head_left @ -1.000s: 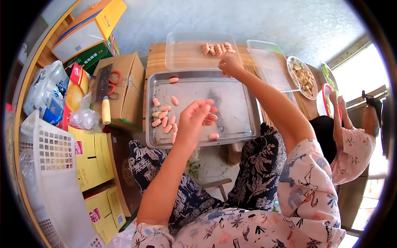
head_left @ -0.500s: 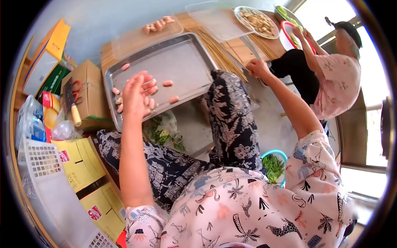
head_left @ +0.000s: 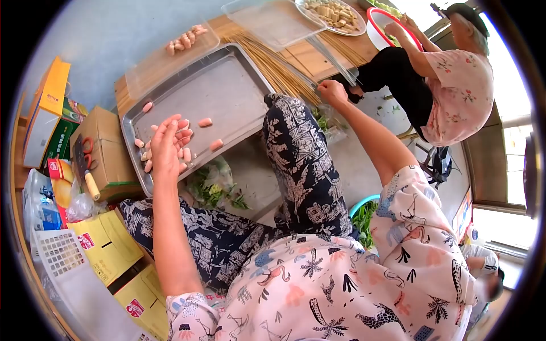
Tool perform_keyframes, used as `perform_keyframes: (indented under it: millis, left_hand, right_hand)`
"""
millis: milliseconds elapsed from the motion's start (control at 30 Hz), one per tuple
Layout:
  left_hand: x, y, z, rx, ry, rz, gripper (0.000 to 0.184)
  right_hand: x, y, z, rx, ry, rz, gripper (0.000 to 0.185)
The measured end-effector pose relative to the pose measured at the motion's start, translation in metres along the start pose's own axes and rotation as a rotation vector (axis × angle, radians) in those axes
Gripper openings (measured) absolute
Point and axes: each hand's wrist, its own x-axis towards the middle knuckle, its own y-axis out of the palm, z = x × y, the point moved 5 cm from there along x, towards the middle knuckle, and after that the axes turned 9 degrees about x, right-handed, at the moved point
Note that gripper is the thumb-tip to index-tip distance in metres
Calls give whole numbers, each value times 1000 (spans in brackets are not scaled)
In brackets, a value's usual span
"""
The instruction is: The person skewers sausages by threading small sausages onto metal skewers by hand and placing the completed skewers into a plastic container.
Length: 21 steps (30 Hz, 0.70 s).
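My left hand (head_left: 166,149) is over the left part of a metal tray (head_left: 239,94), palm turned up and fingers apart. Pink sausage pieces lie close around it; whether any rests against its fingers is unclear. Other pieces (head_left: 205,122) lie singly on the tray, one of them (head_left: 147,107) near its left rim. My right hand (head_left: 333,92) is closed beside the near ends of long wooden skewers (head_left: 273,62), right of the tray. What its fingers pinch is too small to make out.
Behind the tray, a clear plastic tray (head_left: 136,77) holds more pieces. Another clear tray (head_left: 273,28) and a plate of cut food (head_left: 335,16) are farther right. Someone in pink (head_left: 460,94) works at a red-rimmed basin (head_left: 375,34). Cartons (head_left: 108,150) stand left; leafy bags (head_left: 213,182) lie below.
The view has swung right, so the tray appears farther left. My right hand has left the clear tray of pieces for the skewers' ends. My left hand stays over the metal tray.
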Motion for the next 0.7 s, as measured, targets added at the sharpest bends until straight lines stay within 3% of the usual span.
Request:
perform_keyframes:
  millis: [367, 700]
  left_hand:
    - [0, 9, -2, 115, 42, 59, 28]
    - [-4, 9, -2, 128, 77, 71, 26]
  right_hand:
    - [17, 17, 8, -123, 140, 11, 19]
    - [26, 16, 2, -158, 42, -14, 19]
